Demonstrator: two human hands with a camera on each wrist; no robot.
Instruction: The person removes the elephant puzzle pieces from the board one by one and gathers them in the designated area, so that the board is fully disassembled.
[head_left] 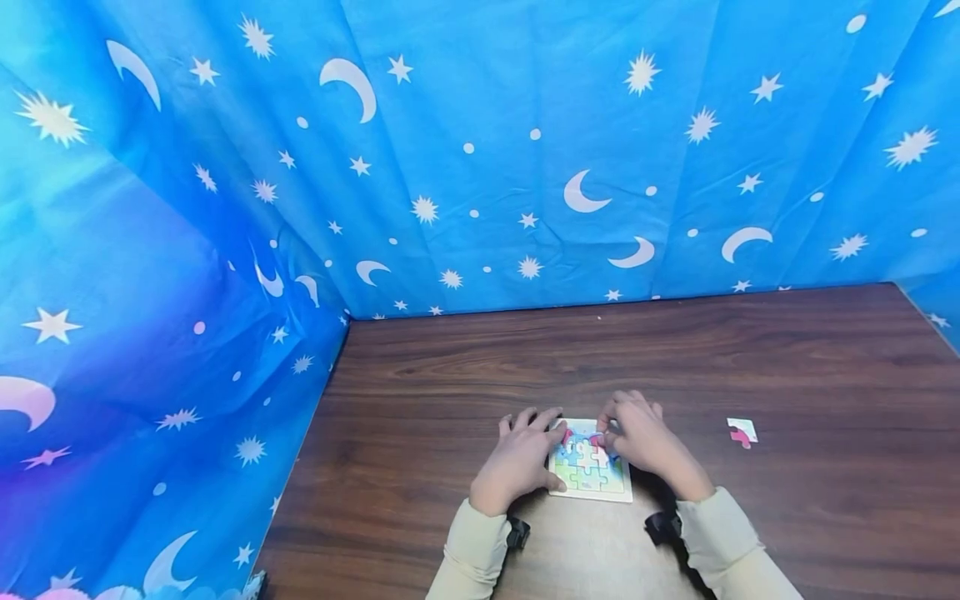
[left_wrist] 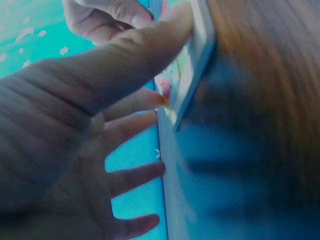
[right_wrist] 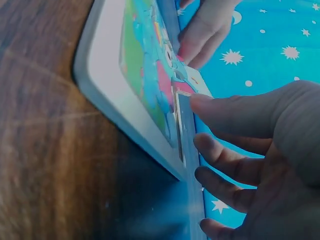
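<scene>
A small jigsaw puzzle (head_left: 591, 476) in a pale frame (head_left: 592, 497) lies on the table, its picture blue, green and pink. Spread fingers of my left hand (head_left: 517, 458) lie along its left side. The left thumb (left_wrist: 150, 47) presses on the near left corner, and a fingertip touches the picture. Over the far right part, my right hand (head_left: 641, 437) pinches a pink and white puzzle piece (right_wrist: 196, 80) between thumb and forefinger; the forefinger is mostly hidden behind the thumb (right_wrist: 235, 114). The other right fingers are loosely bent beyond the frame's edge.
A loose white and pink puzzle piece (head_left: 742, 432) lies to the right of my right hand. The dark wooden table (head_left: 420, 392) meets a blue curtain (head_left: 480, 167) with stars and moons at the back and left. Black straps (head_left: 663, 528) sit at the wrists.
</scene>
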